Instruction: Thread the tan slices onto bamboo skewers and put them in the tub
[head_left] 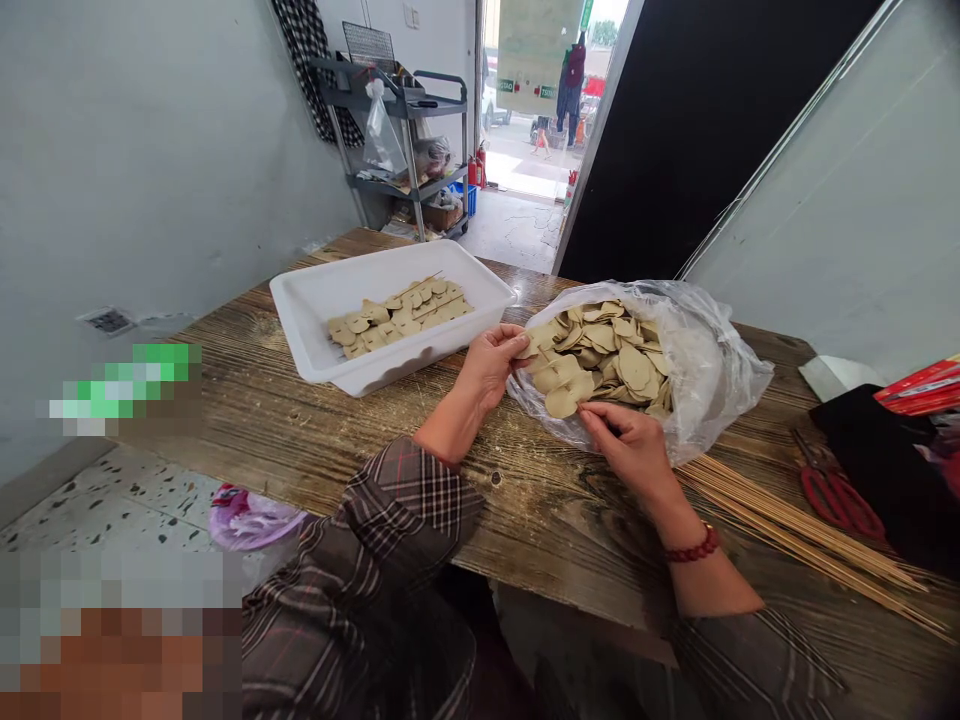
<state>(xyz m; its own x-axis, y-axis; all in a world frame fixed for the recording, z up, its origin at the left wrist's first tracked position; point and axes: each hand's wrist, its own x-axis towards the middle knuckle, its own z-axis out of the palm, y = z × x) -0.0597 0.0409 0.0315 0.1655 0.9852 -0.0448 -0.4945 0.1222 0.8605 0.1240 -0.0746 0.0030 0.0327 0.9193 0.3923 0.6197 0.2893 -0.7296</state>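
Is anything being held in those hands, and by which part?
Yes, a row of flat tan pieces: the left hand pinches its far end, the right hand its near end.

Daylight comes from the tall, pale-framed doorway (525, 140) at the far end, where the street outside is washed nearly white; the room itself sits in softer, greyish light. A patch of glare shines on the brown wood-grained tabletop (300, 430) near its far edge, and the crumpled clear plastic bag (716, 345) catches whitish highlights. Beneath the near edge lies deep shadow. The flat beige pieces (637, 370) look fairly crisp — the far right is smeared — while wide-angle distortion tilts the pale grey walls (150, 150). Coarse pixel blocks (112, 640) cover patches at left and lower left.
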